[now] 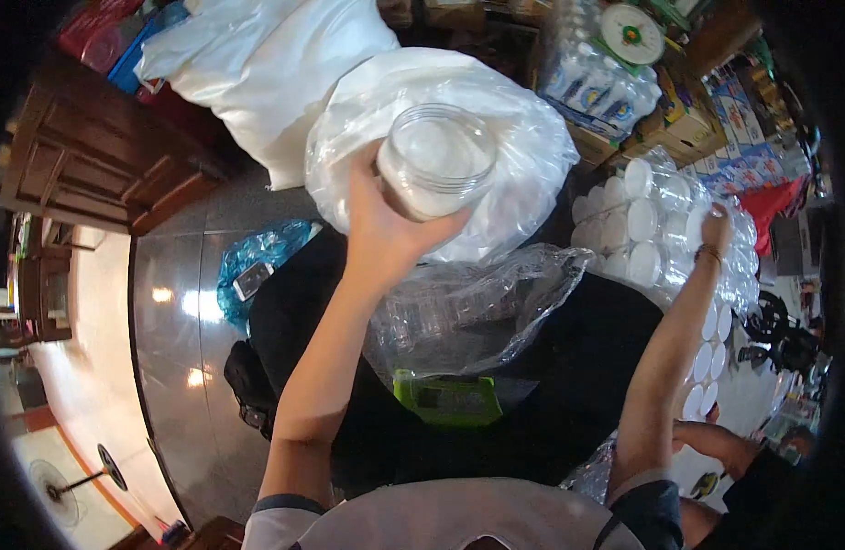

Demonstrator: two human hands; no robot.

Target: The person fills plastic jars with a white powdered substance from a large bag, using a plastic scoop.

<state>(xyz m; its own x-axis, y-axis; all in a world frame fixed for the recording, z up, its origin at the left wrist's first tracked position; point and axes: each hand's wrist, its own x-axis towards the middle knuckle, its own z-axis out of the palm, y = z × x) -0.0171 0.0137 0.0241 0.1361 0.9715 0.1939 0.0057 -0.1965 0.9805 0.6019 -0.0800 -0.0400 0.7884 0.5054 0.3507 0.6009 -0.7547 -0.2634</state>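
My left hand (386, 225) is wrapped round a clear plastic jar (436, 188) with a threaded, lidless mouth. White material fills much of the jar. It is held above a large white sack (532, 156) with a clear plastic liner. Stretched far to the right, my right hand (714, 234) is at a stack of round white lids or white-topped containers (644, 261) in clear wrap. Its fingers are mostly hidden, so I cannot make out whether it grips one. A clear plastic bag (477, 307) with clear items inside lies across my lap.
A green-framed device (450, 401) sits between my legs. A phone (253, 280) rests on a blue plastic bag (225, 275) at the left. Wrapped bottles (592, 87) and a dial scale (631, 35) stand at the back right. Another person's arm (725, 445) shows at the lower right.
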